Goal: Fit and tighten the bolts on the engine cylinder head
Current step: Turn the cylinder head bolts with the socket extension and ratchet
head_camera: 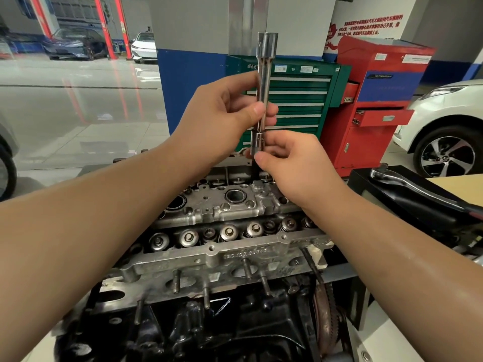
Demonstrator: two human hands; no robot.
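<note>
Two hands hold one tool over the cylinder head [235, 205], which sits at the centre of your view on the dark engine block [209, 322]. The tool is a long chrome extension [264, 82] standing upright, with a socket [258, 143] on its lower end and a dark shank below that running down toward the far edge of the head at 12 o'clock; whether it sits on a bolt you cannot tell. Your left hand [222, 118] grips the extension at mid-length, thumb across the front and fingers curled behind. Your right hand [292, 163] pinches the socket just beneath, thumb tip against its lower rim.

Along the head's near side runs a row of valve springs [230, 232], and studs [177, 280] stick out of the face toward 6 o'clock.

At 3 o'clock a ratchet [407, 182] lies on a black case [392, 205]. Behind, at 1 o'clock, stand a green tool chest [298, 100] and a red tool cabinet [373, 105]. A white car [449, 121] is parked at 2 o'clock.
</note>
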